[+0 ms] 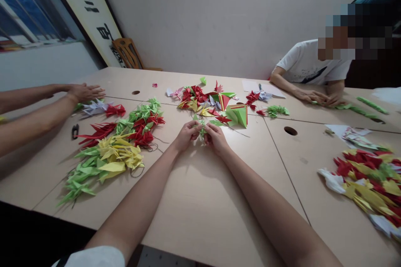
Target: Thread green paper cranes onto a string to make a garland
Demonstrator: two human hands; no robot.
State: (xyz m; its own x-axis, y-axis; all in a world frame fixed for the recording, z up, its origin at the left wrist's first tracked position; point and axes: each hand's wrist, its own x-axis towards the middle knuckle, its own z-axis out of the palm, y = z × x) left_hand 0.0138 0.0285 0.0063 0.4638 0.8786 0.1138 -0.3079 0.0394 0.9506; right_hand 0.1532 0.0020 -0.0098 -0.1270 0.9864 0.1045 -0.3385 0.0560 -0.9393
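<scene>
Your left hand [187, 135] and right hand [216, 138] pinch a small pale-green origami piece [202, 129] between their fingertips, above the middle of the counter [200, 200]. Folded red, yellow and green paper cranes [115, 146] lie toward the left of the frame. A loose heap of folded paper [203, 104] sits at upper centre, just beyond your hands.

Green folded paper [202, 128], matt; tabletop [200, 200], smooth pale wood-look laminate
</scene>
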